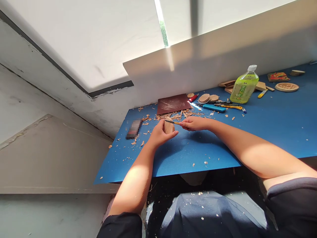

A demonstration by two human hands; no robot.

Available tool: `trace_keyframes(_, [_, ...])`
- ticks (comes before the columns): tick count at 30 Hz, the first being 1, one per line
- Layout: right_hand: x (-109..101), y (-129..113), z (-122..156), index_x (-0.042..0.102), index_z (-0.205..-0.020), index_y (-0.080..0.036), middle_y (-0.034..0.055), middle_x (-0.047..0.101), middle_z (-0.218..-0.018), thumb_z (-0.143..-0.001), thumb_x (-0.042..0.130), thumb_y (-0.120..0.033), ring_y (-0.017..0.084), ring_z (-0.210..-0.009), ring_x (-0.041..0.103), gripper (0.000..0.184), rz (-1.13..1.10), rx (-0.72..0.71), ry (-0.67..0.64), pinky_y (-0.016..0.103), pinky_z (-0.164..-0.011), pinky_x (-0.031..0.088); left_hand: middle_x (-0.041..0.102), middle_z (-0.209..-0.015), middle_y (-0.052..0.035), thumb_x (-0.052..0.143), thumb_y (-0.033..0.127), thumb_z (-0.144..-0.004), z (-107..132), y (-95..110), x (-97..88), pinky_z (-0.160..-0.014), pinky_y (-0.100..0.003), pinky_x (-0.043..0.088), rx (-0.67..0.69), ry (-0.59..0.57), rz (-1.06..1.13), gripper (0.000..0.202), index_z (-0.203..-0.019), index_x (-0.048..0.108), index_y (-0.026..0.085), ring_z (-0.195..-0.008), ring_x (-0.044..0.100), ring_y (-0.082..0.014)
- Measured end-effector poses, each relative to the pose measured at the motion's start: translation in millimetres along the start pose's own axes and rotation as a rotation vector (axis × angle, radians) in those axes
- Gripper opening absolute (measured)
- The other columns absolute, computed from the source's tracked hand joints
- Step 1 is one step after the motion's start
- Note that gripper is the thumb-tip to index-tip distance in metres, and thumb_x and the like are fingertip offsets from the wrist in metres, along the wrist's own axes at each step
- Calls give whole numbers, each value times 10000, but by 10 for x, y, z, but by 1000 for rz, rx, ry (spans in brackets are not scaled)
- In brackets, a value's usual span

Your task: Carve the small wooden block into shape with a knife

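My left hand grips a round wooden disc above the blue table, holding it tilted with the thumb along its near edge. In my right hand is a slim carving knife with a yellowish part near the fingers. Its dark blade reaches left across the top of the disc, near my left thumb and fingers. Just beyond my hands, wood shavings lie heaped against a dark red board. The face of the disc is partly hidden by my left hand.
A bottle of yellow-green liquid stands at the back right. Before it lie a blue case, a yellow cutter and wooden discs. A carved round plaque is farther right. A blurred dark object lies left.
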State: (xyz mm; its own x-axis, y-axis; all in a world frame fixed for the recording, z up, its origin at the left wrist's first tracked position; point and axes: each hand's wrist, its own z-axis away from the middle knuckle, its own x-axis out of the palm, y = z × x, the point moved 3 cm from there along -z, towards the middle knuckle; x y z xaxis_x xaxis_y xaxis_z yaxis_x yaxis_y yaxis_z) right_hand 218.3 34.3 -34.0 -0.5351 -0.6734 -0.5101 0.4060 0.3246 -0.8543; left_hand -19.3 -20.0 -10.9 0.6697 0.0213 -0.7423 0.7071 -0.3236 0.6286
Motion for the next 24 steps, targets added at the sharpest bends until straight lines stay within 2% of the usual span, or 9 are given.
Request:
trace_keyframes(5, [72,16,-45,511,-734,-228,-13,515,-665,-1010,394,-893,142,-605,406,729,24,2,72,308,-620,342,698,-1020,-30,896,636,-780,-8,-18,21,-757,-333,478,-28,46,20,608,-1121,613,219,-887,633,-215])
trace_keyframes(12, [192,-2,-117,480,-740,-238,-17,498,-653,-998,384,-907,142,-597,383,724,-41,10,139,306,-600,316,729,-1146,-59,909,627,-774,-20,-36,51,-862,-357,522,-68,121,59,688,-1246,616,221,-997,678,-245])
trace_keyframes(17, [89,-29,-31,474,-723,-237,-20,469,-642,-971,427,-930,140,-595,370,738,-47,18,59,309,-595,322,724,-1107,-62,912,608,-777,4,51,1,-821,-349,516,-42,95,15,648,-1203,620,216,-964,670,-245])
trace_keyframes(20, [-26,-24,29,482,-724,-232,-24,449,-642,-973,462,-914,139,-599,357,726,18,16,73,307,-582,292,728,-1103,-60,915,608,-777,18,95,-20,-806,-355,513,-26,55,0,651,-1212,622,223,-968,676,-256])
trace_keyframes(22, [-75,-23,49,534,-730,-224,-17,469,-652,-983,484,-885,143,-610,378,709,70,12,89,308,-588,292,731,-1110,-60,916,607,-777,20,100,-25,-814,-362,514,-29,48,-2,661,-1231,624,226,-978,682,-263])
trace_keyframes(24, [-92,-36,58,647,-802,-213,-9,510,-674,-996,511,-840,151,-632,421,670,99,-5,97,306,-610,317,733,-1125,-61,915,613,-777,17,87,-23,-823,-364,514,-37,47,10,664,-1234,625,229,-993,684,-265])
